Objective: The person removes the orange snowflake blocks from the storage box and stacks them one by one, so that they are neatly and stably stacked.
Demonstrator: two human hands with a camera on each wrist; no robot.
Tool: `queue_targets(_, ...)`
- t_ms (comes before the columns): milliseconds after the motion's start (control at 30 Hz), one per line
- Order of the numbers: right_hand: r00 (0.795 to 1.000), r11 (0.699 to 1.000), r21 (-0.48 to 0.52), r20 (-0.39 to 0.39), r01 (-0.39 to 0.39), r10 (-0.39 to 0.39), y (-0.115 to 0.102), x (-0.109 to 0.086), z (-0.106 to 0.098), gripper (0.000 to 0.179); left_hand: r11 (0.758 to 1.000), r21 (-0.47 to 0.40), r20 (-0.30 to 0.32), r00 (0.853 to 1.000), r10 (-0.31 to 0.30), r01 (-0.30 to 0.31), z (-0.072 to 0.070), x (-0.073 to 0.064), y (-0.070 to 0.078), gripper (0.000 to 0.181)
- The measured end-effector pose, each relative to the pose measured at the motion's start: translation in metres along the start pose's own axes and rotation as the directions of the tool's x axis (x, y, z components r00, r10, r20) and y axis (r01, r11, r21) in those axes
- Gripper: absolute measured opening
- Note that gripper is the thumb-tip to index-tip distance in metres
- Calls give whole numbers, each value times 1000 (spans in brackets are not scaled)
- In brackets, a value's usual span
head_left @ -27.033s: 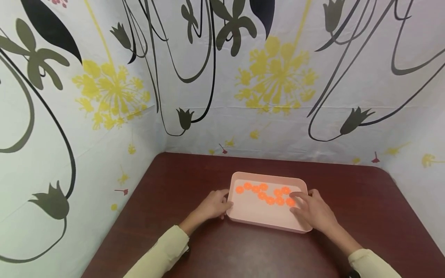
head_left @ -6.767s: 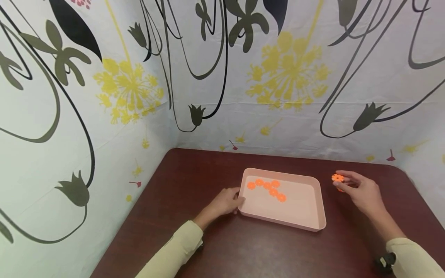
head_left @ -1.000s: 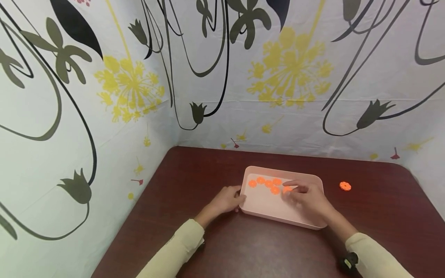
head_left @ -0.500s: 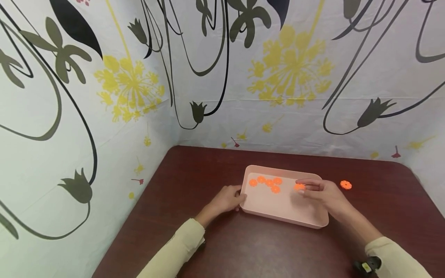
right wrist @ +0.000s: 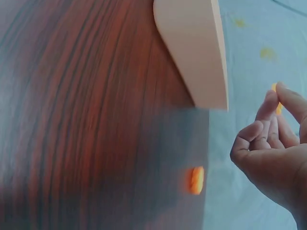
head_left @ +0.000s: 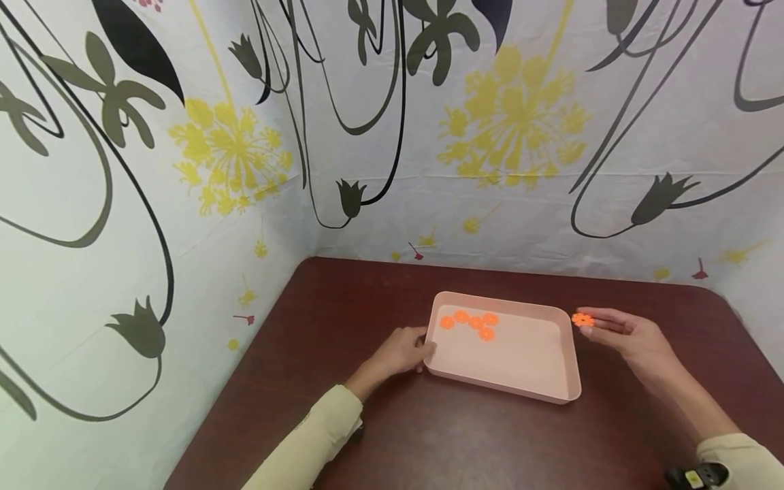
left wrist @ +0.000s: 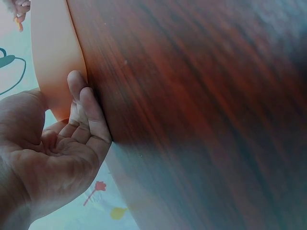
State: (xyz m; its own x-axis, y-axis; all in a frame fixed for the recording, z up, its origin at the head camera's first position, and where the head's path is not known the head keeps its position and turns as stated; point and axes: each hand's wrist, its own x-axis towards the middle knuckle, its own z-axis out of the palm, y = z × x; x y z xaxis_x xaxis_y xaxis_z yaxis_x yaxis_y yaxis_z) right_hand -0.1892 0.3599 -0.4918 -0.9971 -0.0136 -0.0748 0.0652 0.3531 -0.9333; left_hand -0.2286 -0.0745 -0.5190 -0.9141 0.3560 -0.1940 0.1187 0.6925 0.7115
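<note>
My left hand (head_left: 399, 351) grips the left end of a shallow pink tray (head_left: 502, 389). Its thumb lies over the rim, and the other fingers are beneath, as the left wrist view shows. Several flat orange flower-shaped discs (head_left: 476, 323) lie in the tray's left half. Past the tray's right end, my right hand (head_left: 637, 344) pinches one more notched orange disc (head_left: 583, 320) between thumb and fingertips, raised over the table. A small stack of orange discs (right wrist: 197, 180) stands on the table below that hand; in the head view the hand hides it.
The dark reddish-brown table (head_left: 465, 442) has rounded far corners. White cloth (head_left: 380, 143) printed with flowers and stems hangs behind it and along the sides. The tray's raised wall (right wrist: 196, 48) stands between the discs inside and the stack outside.
Discs in the tray have become fewer over the frames, and a stack has appeared to its right. In the last second my right hand carried a disc rightward out of the tray; the left stayed put.
</note>
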Motion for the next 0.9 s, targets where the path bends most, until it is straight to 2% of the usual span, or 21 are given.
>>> queue_targets(233,991,999,30,-126,-38,41,24,3,-22,53,1000,1,-1,1000,1,-1,1,1,-2,31)
queue_targets(533,976,996,56,-207,-65,75,44,11,-34,52,1000,6,-3,1000,7,-7,0,0,0,34)
queue_targets(633,968,996,25,-238,-82,86,49,14,-36,49,1000,9,-5,1000,0,0,0,0,0,33)
queue_targets(700,963,994,-30,-254,-100,90,51,16,-37,51,1000,9,-7,1000,-4,4,-1,0,1,33)
queue_targets(900,964,977,-168,-252,-129,84,58,21,-38,68,1000,15,-6,1000,-9,9,0,0,0,33)
